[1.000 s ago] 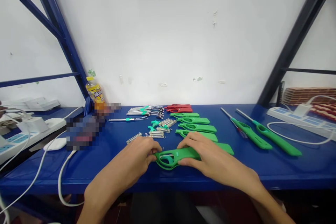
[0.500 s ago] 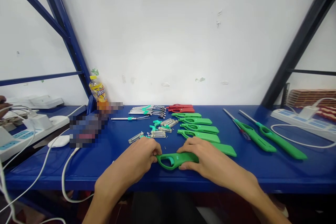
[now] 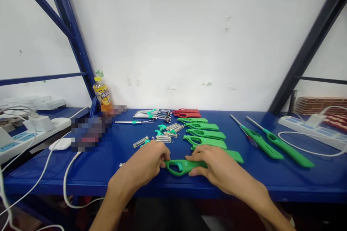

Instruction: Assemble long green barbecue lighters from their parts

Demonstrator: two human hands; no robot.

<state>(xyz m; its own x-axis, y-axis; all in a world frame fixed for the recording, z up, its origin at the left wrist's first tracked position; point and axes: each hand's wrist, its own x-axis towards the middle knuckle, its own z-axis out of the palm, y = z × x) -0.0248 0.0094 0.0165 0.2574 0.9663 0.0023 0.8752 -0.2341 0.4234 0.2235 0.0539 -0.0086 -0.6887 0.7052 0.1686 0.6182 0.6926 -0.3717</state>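
Near the table's front edge, a green lighter casing with a teal trigger in its opening lies between my two hands. My left hand is closed, pinching the narrow front end with thumb and fingertips. Around the wide handle end, my right hand is closed, thumb on the near side and fingers over the far side. Just beyond my hands are several clear fuel tanks and teal triggers. More green casings lie in a column behind my right hand, the nearest partly hidden by it.
Metal lighter tubes with wires and red casings lie at the back. Two long green lighters lie at right. A drink bottle, power strips and white cables flank the blue table.
Both hands and the green casing have shifted slightly right in view, still gripped at both ends. The other person's hand at far left is out of view now.
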